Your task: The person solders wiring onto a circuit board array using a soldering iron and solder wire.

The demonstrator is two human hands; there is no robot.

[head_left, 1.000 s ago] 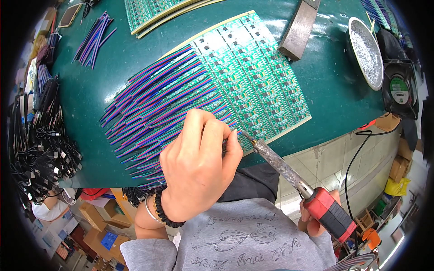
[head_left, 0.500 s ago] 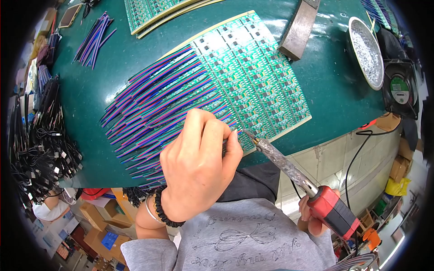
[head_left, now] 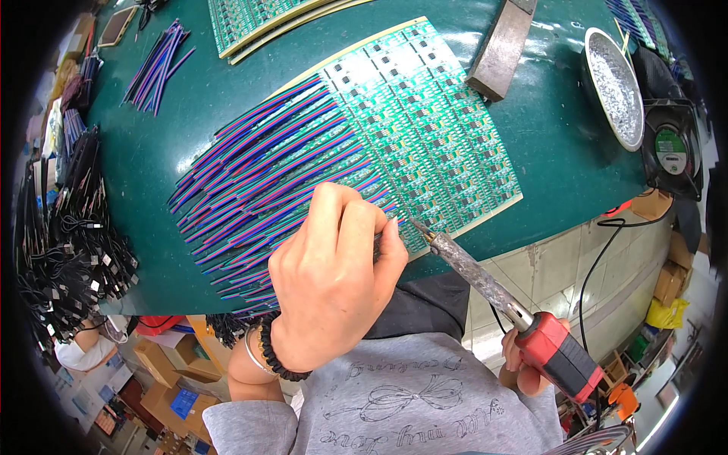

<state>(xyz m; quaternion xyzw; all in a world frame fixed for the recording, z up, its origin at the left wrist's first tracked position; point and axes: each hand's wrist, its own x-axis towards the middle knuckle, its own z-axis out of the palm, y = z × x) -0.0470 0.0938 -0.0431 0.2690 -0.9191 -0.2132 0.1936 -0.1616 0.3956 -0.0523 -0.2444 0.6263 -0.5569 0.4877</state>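
My left hand is curled over the near edge of a green circuit board panel, pinching a thin multicoloured wire at the panel's front row. My right hand grips the red handle of a soldering iron. The iron's tip sits at the panel's near edge, right beside my left fingertips. Several rows of blue, red and green wires fan out leftward from the panel across the green table.
A metal block lies beyond the panel. At the right stand a round tin of solder dross and a small black fan. More board panels and a loose wire bundle lie at the back. Black cables pile up at the left.
My right hand with the iron has shifted slightly, the handle sliding a little down and right and back. My left hand stays in place on the wire.
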